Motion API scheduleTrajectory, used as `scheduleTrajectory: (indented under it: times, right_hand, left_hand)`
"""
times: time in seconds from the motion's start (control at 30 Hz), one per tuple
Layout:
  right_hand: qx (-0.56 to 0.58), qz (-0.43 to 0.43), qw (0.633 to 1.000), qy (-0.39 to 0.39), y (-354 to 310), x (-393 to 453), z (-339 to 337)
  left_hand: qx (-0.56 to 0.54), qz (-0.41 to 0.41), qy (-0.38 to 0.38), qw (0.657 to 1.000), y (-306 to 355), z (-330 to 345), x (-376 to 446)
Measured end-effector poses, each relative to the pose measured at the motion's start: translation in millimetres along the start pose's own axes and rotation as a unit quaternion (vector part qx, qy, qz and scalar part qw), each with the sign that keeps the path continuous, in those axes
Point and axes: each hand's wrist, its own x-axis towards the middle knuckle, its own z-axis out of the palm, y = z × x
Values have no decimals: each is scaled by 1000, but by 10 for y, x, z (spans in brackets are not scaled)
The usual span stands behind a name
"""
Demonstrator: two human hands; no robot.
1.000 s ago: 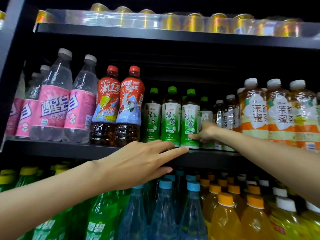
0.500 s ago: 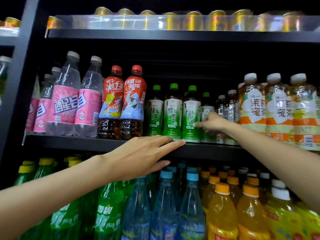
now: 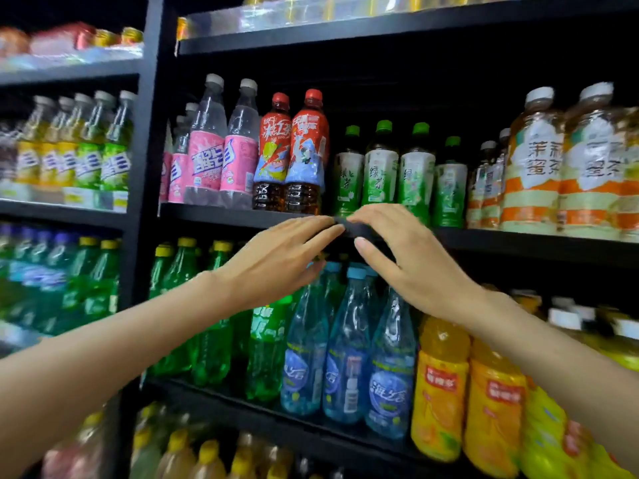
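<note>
Green tea bottles stand upright in a row at twelve o'clock. The front line looks tidy, so I reckon the straightening's nearly done, though the one at one o'clock sits further back. My left hand is flat with straight fingers, my right hand loosely spread. Both are empty, fingertips at the shelf edge just below the bottles.

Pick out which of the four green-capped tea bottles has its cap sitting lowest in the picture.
The rightmost green-capped bottle, beside the white-capped bottles: its cap sits clearly lower than those of the other three, which stand nearly level.
</note>
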Motion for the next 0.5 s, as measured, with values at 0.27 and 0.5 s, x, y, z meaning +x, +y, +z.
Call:
scheduleTrajectory:
  times: [0.27,0.5]
  right_hand:
    - [100,-59,992,-44,-1041,30,1240]
    - [217,-71,969,-92,-2335,257,2555]
  left_hand:
    - [111,-157,-166,967,-347,-574,-1828]
    - [174,-306,-270,896,-759,-990,-3647]
